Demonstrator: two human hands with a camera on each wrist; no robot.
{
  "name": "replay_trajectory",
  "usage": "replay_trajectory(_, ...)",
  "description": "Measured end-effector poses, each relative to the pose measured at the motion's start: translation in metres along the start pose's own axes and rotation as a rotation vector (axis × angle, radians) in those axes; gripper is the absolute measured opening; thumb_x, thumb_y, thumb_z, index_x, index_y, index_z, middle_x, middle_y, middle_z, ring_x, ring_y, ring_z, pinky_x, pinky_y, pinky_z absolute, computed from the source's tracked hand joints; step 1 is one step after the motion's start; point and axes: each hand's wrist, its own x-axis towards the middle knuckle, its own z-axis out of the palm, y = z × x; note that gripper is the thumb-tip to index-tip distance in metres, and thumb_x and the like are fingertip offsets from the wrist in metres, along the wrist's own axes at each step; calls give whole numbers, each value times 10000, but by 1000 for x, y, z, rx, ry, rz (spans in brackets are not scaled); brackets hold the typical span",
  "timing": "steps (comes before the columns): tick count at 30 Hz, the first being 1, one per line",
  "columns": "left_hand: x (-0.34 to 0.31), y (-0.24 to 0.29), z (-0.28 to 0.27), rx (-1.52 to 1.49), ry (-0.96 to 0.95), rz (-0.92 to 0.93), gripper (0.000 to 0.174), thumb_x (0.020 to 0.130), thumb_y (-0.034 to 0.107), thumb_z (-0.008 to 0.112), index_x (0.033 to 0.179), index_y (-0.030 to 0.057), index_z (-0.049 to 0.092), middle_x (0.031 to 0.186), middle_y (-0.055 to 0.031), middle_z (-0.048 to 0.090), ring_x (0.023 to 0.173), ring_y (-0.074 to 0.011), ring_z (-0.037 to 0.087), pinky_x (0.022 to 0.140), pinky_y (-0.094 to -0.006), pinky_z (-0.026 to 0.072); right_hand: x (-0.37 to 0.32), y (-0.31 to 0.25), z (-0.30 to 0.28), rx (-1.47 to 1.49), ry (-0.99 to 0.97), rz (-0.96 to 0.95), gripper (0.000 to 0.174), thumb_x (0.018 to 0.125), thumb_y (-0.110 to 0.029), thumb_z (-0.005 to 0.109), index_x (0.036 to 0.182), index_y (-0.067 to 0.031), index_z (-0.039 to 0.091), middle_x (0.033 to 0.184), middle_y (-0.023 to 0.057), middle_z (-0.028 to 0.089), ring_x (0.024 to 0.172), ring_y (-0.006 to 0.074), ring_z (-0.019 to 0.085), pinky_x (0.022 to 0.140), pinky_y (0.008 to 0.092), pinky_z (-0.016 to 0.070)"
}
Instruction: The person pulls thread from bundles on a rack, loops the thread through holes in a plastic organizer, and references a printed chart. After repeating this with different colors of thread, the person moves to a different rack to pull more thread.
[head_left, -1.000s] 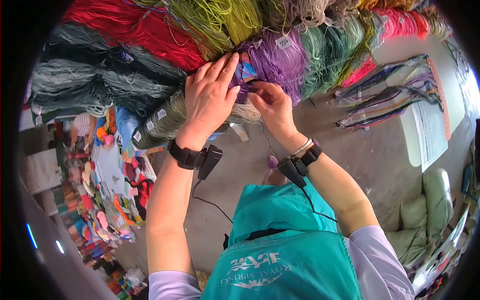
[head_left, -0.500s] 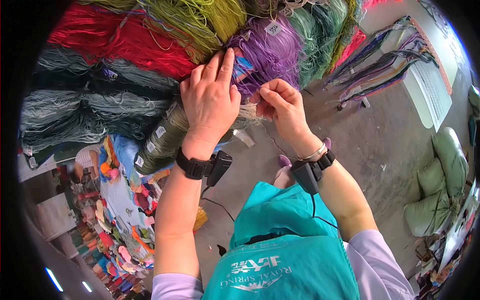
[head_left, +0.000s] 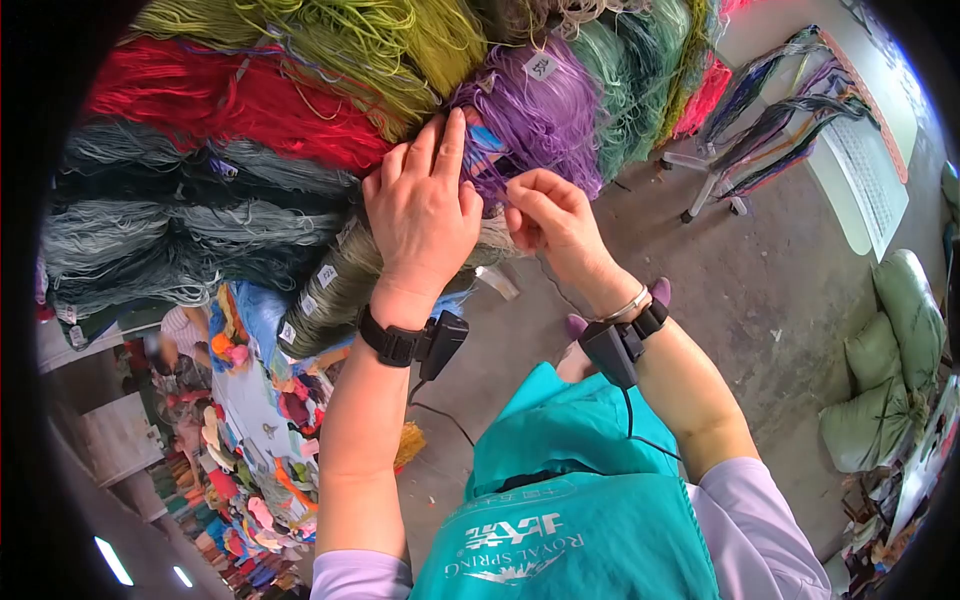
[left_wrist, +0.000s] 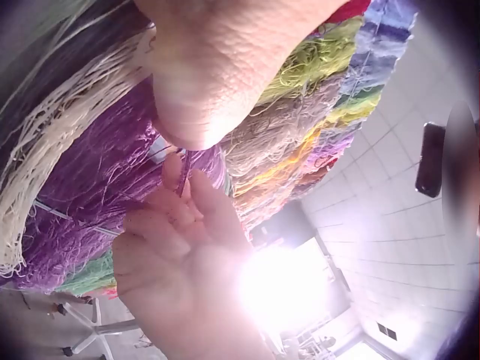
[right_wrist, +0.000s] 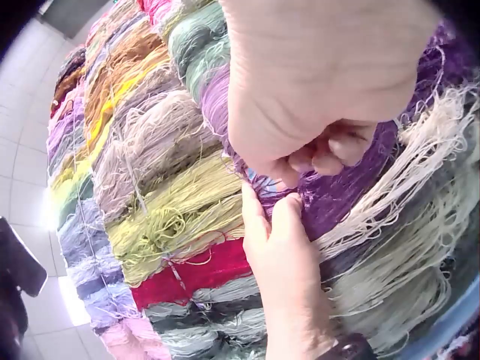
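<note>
In the head view my left hand lies palm down with long fingers over the near edge of a purple yarn skein, beside red yarn. A blue patch shows on the purple yarn by its fingertips. My right hand, fingers curled, pinches thin purple strands between thumb and forefinger, just right of the left thumb. Cream yarn hangs below the purple in the right wrist view. A white paper tag sits on top of the purple skein.
Yellow-green, grey and teal skeins crowd around. A wheeled stand with draped multicoloured strands is at right, near stuffed green sacks. A cluttered table stands at left, a person beside it.
My right hand has drawn back from the purple skein, down and to the right, with strands in its pinch. The left hand stays on the yarn. The head view has shifted.
</note>
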Motion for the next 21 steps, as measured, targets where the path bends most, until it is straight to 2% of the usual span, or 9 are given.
replay_trajectory(11, 4, 0, -1, 1, -44, -15, 716, 762, 214, 649, 1456, 195, 472, 1333, -36, 584, 1108, -272, 543, 930, -445, 438, -27, -1, -52, -420, 64, 83, 130, 935, -124, 618, 978, -21, 682, 780, -47, 593, 637, 49, 460, 544, 219, 355)
replay_trajectory(12, 4, 0, -1, -1, -44, -16, 715, 763, 213, 647, 1457, 194, 471, 1334, -36, 584, 1108, -273, 543, 931, -445, 437, -34, 17, -85, -574, 37, -58, 119, 925, -126, 624, 966, -31, 683, 768, -47, 582, 637, 52, 459, 543, 221, 352)
replay_trajectory(14, 5, 1, 1, -6, -30, -8, 706, 755, 219, 648, 1442, 187, 488, 1322, -36, 589, 1095, -269, 544, 914, -445, 438, -64, 24, -143, -639, 142, 86, 100, 914, -131, 634, 927, -44, 680, 743, -51, 559, 628, 59, 456, 534, 231, 347)
replay_trajectory(15, 5, 1, 1, -6, -17, -1, 698, 746, 225, 651, 1427, 179, 506, 1310, -35, 594, 1081, -265, 544, 895, -445, 439, -87, 17, -171, -538, 269, 371, 97, 913, -135, 636, 901, -47, 676, 729, -54, 547, 619, 63, 453, 526, 239, 345)
replay_trajectory(16, 5, 1, 1, -5, -4, 6, 690, 737, 231, 654, 1412, 172, 523, 1297, -34, 599, 1067, -260, 545, 877, -446, 441, -114, 42, -231, -769, 226, 190, 90, 908, -120, 633, 847, -57, 656, 700, -58, 520, 581, 70, 436, 501, 257, 334)
replay_trajectory(18, 6, 3, -2, -4, -46, -17, 704, 758, 217, 645, 1443, 185, 486, 1325, -42, 588, 1103, -275, 543, 928, -449, 433, -192, 45, -312, -636, 545, 426, 98, 898, -120, 629, 840, -43, 643, 692, -14, 540, 621, 124, 488, 543, 305, 387)
replay_trajectory(19, 6, 4, -3, -3, -68, -28, 711, 769, 210, 640, 1459, 191, 468, 1338, -46, 583, 1121, -283, 542, 953, -451, 430, -250, 58, -382, -782, 675, 511, 111, 892, -111, 623, 913, -17, 680, 778, 37, 629, 725, 167, 566, 644, 324, 464)
replay_trajectory(20, 6, 3, -2, -9, -67, -24, 718, 767, 211, 641, 1462, 188, 463, 1336, -53, 583, 1134, -286, 540, 962, -455, 427, -346, 104, -500, -1382, 614, 149, 194, 892, -160, 620, 1003, -28, 708, 895, 91, 694, 821, 218, 633, 734, 348, 508)
replay_trajectory(21, 6, 4, -2, -7, -70, -21, 724, 766, 212, 642, 1466, 186, 458, 1338, -55, 582, 1138, -289, 539, 963, -456, 426, -432, 89, -533, -1639, 789, 551, 272, 880, -224, 615, 1075, -64, 718, 1029, 138, 710, 916, 267, 675, 785, 378, 529)
